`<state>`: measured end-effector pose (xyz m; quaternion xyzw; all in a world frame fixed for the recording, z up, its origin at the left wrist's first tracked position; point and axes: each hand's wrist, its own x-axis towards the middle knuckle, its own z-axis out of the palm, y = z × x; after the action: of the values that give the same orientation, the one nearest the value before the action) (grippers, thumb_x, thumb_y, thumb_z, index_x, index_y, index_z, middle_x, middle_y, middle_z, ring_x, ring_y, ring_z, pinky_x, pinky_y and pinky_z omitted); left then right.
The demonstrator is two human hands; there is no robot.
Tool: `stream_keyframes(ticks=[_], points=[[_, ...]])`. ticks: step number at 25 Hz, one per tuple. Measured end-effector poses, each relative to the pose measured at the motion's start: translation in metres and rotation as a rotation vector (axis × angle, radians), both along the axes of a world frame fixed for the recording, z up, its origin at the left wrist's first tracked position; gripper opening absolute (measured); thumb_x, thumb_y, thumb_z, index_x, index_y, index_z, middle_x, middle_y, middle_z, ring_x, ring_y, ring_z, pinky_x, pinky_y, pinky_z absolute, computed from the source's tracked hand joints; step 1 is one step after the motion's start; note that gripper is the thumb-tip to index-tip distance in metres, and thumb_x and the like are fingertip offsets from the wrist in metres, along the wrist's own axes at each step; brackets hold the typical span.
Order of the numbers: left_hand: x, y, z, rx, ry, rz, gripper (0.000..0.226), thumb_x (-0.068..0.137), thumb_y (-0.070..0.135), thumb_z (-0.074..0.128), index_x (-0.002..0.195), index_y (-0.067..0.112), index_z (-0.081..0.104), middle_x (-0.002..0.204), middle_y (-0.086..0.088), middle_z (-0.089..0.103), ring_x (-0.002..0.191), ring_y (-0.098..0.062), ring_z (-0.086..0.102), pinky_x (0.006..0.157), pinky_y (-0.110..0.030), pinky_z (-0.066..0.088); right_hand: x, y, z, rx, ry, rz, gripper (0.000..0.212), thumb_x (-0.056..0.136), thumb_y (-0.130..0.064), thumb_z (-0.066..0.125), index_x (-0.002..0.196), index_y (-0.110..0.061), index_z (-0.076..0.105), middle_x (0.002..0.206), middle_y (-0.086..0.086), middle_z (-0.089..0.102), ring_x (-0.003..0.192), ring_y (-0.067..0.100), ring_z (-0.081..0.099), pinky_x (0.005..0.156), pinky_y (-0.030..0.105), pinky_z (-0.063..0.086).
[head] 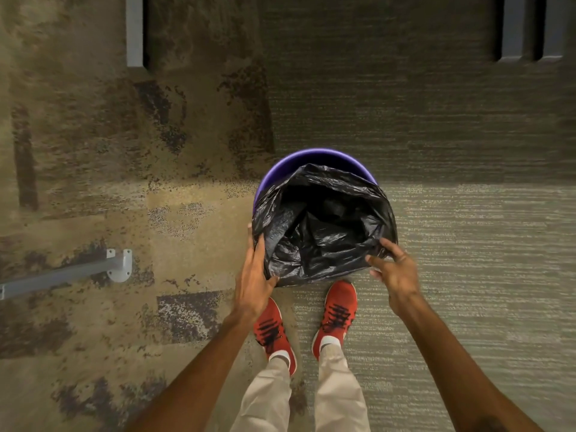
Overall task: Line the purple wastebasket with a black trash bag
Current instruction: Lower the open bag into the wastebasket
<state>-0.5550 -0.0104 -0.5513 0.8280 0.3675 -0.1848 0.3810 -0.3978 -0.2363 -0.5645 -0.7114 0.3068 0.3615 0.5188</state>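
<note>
The purple wastebasket [290, 165] stands on the carpet just ahead of my feet. A black trash bag [321, 226] sits open inside it. The bag's edge is folded over the near, left and right parts of the rim, while the far rim shows bare purple. My left hand [254, 275] lies flat against the bag on the basket's near-left side, thumb hooked on the plastic. My right hand [394, 269] pinches the bag's edge at the near-right rim.
Patterned carpet covers the floor. A grey metal furniture leg [62, 274] with a foot plate lies to the left. More grey legs [134, 31] stand at the far left and far right. My red shoes [338, 310] are just behind the basket.
</note>
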Motion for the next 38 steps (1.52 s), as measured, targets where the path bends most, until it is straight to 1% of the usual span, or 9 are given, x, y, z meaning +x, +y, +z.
stream_keyframes(ticks=[3,5,8,13,19,26,30,33,38], points=[[-0.01,-0.011,-0.002,0.075,-0.086,0.047,0.099,0.082,0.001,0.077,0.158,0.033,0.021,0.17,0.006,-0.002,0.13,-0.03,0.057,0.071,-0.03,0.064,-0.005,0.003,-0.008,-0.029,0.03,-0.306,0.044,0.091,0.017,0.052,0.122,-0.01,0.067,0.128,0.015,0.066,0.07,0.015,0.07,0.051,0.017,0.056],[-0.017,-0.014,-0.006,0.077,-0.121,0.128,0.065,0.087,0.0,0.072,0.141,0.026,0.048,0.167,-0.001,0.013,0.118,-0.032,0.064,0.074,-0.043,0.065,-0.012,0.003,-0.01,0.035,0.085,-0.53,0.037,0.098,0.012,0.037,0.114,-0.004,0.066,0.119,0.022,0.069,0.095,0.026,0.074,0.063,0.022,0.063],[-0.023,-0.016,-0.015,0.137,-0.143,0.133,0.014,0.093,0.001,0.065,0.101,0.013,0.066,0.141,-0.012,0.045,0.105,-0.026,0.063,0.069,-0.033,0.062,-0.022,0.002,-0.013,0.082,0.079,-0.575,0.041,0.096,0.013,0.028,0.115,0.001,0.062,0.124,0.026,0.064,0.112,0.035,0.065,0.076,0.028,0.06],[-0.022,-0.022,-0.029,0.131,-0.021,0.298,0.018,0.085,0.005,0.074,0.099,0.016,0.074,0.101,-0.009,0.067,0.089,-0.031,0.068,0.068,-0.035,0.057,-0.025,0.002,-0.022,0.0,0.096,-0.583,0.044,0.095,0.017,0.03,0.12,0.003,0.063,0.115,0.021,0.068,0.109,0.032,0.068,0.094,0.029,0.056],[-0.006,-0.017,-0.042,0.118,0.02,0.46,0.039,0.079,0.01,0.08,0.116,0.013,0.069,0.116,-0.013,0.071,0.108,-0.031,0.067,0.085,-0.038,0.059,-0.019,0.008,-0.033,0.01,0.023,-0.555,0.042,0.094,0.018,0.04,0.119,-0.002,0.066,0.116,0.016,0.068,0.106,0.031,0.069,0.063,0.025,0.063],[-0.004,-0.013,-0.043,0.074,-0.021,0.331,0.079,0.074,0.023,0.082,0.143,0.005,0.047,0.135,-0.012,0.053,0.124,-0.031,0.057,0.105,-0.049,0.049,-0.008,0.01,-0.04,0.031,0.029,-0.499,0.054,0.092,0.021,0.039,0.122,-0.013,0.068,0.131,0.015,0.062,0.114,0.029,0.065,0.081,0.033,0.061],[0.002,-0.003,-0.049,0.138,0.011,0.29,0.066,0.08,0.018,0.079,0.137,0.004,0.049,0.136,-0.015,0.049,0.117,-0.037,0.061,0.096,-0.05,0.056,0.0,0.006,-0.045,0.043,0.04,-0.461,0.055,0.093,0.02,0.036,0.122,-0.015,0.067,0.13,0.014,0.064,0.113,0.026,0.065,0.093,0.04,0.058],[0.008,0.009,-0.053,0.191,0.033,0.241,0.044,0.091,0.014,0.07,0.13,0.004,0.053,0.127,-0.016,0.046,0.099,-0.031,0.063,0.077,-0.044,0.061,0.007,0.006,-0.046,0.073,0.036,-0.419,0.055,0.094,0.018,0.037,0.12,-0.019,0.067,0.132,0.01,0.064,0.114,0.024,0.065,0.083,0.034,0.059],[0.027,0.029,-0.056,0.228,-0.019,0.245,0.04,0.093,-0.003,0.062,0.13,0.008,0.057,0.117,-0.009,0.051,0.086,-0.014,0.054,0.091,-0.031,0.057,0.019,0.008,-0.05,0.063,-0.011,-0.403,0.055,0.091,0.021,0.037,0.123,-0.013,0.067,0.136,0.01,0.061,0.114,0.025,0.065,0.093,0.04,0.058]])
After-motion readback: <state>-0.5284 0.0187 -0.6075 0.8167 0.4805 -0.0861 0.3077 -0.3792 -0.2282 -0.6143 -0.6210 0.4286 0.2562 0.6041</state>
